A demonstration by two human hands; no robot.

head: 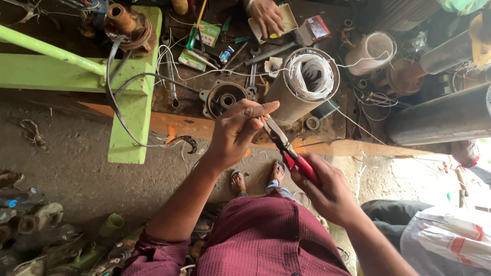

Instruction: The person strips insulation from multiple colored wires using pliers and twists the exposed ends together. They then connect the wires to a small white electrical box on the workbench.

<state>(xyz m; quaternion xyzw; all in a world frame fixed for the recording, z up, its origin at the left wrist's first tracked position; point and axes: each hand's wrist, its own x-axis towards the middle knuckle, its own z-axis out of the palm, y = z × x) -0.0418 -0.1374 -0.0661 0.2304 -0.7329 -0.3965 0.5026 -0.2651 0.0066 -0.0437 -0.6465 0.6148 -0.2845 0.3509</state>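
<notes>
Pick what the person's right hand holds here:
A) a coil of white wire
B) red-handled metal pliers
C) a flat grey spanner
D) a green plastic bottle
B: the right hand closes around the red handles of the red-handled metal pliers, whose tip points up toward the pinched fingertips of the left hand.

Daylight enters from the near right, where the ground (409,168) is washed out to pale glare and detail is lost. The workbench (327,138) in the middle is evenly and softly lit, with weak shadows. The far left and near left corners fall dim. The wide lens bends the edges: the green frame (128,97) and the dark pipe (440,120) curve. The centre is sharp; the clutter at near left is slightly soft.
</notes>
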